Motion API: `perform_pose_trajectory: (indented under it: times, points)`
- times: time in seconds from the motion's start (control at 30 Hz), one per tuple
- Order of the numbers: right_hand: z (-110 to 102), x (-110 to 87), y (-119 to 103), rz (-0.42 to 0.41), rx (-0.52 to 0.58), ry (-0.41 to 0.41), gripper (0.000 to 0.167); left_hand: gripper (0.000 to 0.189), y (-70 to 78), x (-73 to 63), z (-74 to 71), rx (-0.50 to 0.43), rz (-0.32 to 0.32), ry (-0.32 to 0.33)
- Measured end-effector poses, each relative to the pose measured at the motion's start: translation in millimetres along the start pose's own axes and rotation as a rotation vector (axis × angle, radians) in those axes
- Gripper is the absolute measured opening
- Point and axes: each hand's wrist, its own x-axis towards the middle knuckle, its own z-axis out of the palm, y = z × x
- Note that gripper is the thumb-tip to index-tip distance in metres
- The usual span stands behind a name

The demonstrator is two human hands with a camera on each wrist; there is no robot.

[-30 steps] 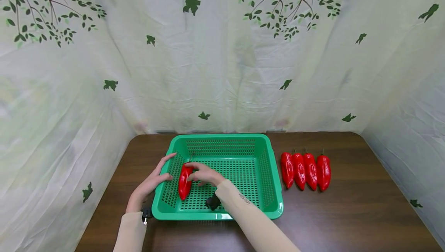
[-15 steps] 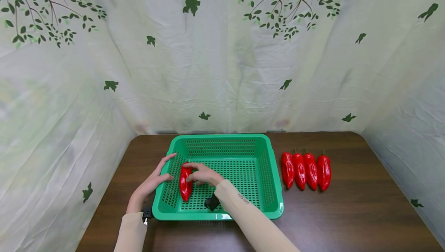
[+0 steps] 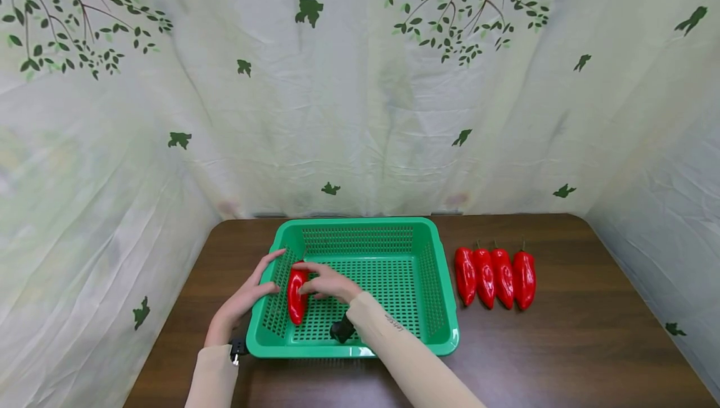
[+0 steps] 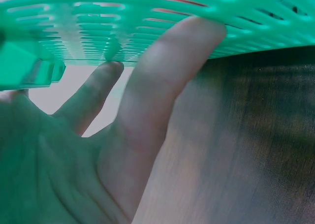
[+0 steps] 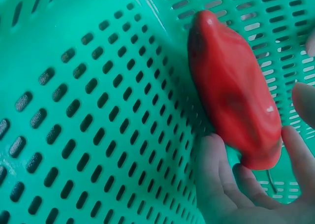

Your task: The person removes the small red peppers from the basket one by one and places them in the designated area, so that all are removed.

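A green plastic basket [image 3: 360, 223] with slotted walls sits on the table. Inside, near its left wall, my right hand [image 3: 333, 283] pinches a glossy red pepper [image 3: 295, 300] between thumb and fingers. The right wrist view shows the red pepper [image 5: 236, 91] slanting close to the basket wall, fingertips at its stem end. My left hand [image 3: 246, 295] rests against the basket's left side with fingers spread. From the left wrist, the thumb [image 4: 152, 81] presses the outer slotted wall, and red shows through the slots.
Several more red peppers [image 3: 502, 277] lie in a row on the brown wooden table [image 3: 585, 345], right of the basket. A pale curtain [image 3: 382, 114] printed with leaves hangs behind and at both sides. A black wrist device [image 3: 342, 328] sits under the right wrist, over the basket.
The pepper in my right hand shifts slightly right, then back left toward the basket's left wall. My left hand stays at the basket's side, and the other peppers have not moved.
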Motion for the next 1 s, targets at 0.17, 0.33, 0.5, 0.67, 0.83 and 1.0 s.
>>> perform_pose_trajectory:
  times: [0.17, 0.33, 0.5, 0.67, 0.83, 1.0]
  points:
    - [0.3, 1.0, -0.1, -0.001, 0.019, 0.0, 0.056, 0.07, 1.3, 0.1, 0.5, -0.001, 0.003, -0.001]
    - [0.3, 1.3, -1.2, -0.006, 0.029, 0.008, 0.055, 0.07, 1.9, 1.5, 1.0, 0.005, 0.001, 0.002]
    - [0.2, 0.3, -2.5, -0.019, 0.036, 0.025, 0.053, 0.07, 1.4, 2.7, 1.5, 0.009, -0.005, 0.003]
    - [-0.7, -1.3, -2.6, -0.042, 0.05, 0.038, 0.05, 0.071, 0.7, 2.2, 1.9, 0.009, -0.015, 0.007]
    - [-4.2, -2.9, -2.7, -0.064, 0.091, 0.061, 0.045, 0.071, -0.2, 1.6, 0.6, -0.006, -0.021, 0.007]
    - [-8.8, -4.6, -4.9, -0.067, 0.108, 0.094, 0.043, 0.071, -0.8, 1.2, -0.7, 0.008, -0.023, 0.015]
